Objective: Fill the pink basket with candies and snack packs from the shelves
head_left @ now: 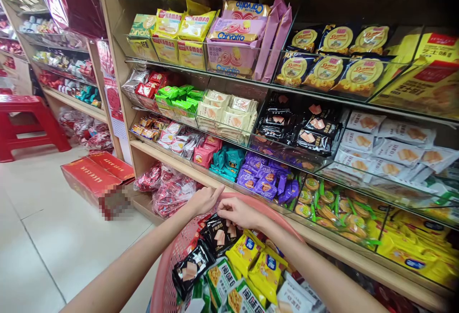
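Observation:
A pink plastic basket (165,260) in front of me holds many wrapped snacks. Over its far rim, my left hand (203,201) reaches with fingers stretched to the right; its lower fingers are partly hidden, and I see nothing in it. Beside it, my right hand (239,211) has its fingers curled closed at the upper edge of a black dry cake packet (218,234). Another black packet (191,267) lies nearer me. Yellow packets (267,270), green-and-white packets (220,279) and white packets (296,296) fill the rest of the basket.
Shelves with clear fronts hold purple packets (263,174), teal packets (226,160), black packets (315,126) and boxed biscuits (233,40). A wooden ledge (172,157) runs along the bottom. On the tiled floor at left are a red box (96,172) and a red stool (27,121).

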`<move>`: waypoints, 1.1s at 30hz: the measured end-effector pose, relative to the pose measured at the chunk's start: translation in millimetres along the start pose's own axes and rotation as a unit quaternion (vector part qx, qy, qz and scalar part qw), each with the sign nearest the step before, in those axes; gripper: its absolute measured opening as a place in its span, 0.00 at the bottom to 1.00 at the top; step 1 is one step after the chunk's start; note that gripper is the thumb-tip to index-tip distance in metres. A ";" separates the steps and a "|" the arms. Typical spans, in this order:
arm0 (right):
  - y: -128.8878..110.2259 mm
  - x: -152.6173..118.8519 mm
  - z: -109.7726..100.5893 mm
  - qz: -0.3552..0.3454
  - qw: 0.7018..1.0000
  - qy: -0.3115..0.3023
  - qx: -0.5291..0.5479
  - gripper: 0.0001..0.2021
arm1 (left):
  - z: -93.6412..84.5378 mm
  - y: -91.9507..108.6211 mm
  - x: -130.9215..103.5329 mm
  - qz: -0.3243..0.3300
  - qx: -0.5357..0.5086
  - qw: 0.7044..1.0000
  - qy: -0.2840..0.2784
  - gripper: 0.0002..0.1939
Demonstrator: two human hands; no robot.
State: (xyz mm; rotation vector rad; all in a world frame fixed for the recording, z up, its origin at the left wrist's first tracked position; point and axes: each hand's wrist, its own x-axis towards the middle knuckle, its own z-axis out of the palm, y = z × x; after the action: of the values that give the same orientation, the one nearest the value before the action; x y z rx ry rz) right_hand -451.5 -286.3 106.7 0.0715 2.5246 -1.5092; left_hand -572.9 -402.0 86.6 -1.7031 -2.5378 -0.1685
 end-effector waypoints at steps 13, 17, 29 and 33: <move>-22.8 -5.6 9.3 -0.191 0.940 0.098 -0.264 0.06 | 3.1 -2.3 -1.4 0.009 -0.013 1.000 0.002 0.21; -70.4 -32.1 -23.5 -0.224 0.881 0.230 -0.347 0.10 | 4.0 -3.6 -0.2 -0.014 -0.064 0.998 0.006 0.21; -159.8 -40.1 -197.4 -0.051 0.607 0.353 -0.710 0.18 | 2.5 0.5 -0.2 -0.027 -0.061 0.998 -0.003 0.22; -153.4 -27.0 -219.3 0.031 0.636 0.349 -0.688 0.25 | 0.0 0.5 -2.0 -0.014 -0.042 0.999 0.009 0.24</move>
State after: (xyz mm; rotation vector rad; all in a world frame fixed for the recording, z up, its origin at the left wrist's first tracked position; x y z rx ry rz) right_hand -478.9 -165.7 345.6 0.5478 3.3622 0.9951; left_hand -571.7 -403.6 86.3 -1.6857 -2.5778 -0.2960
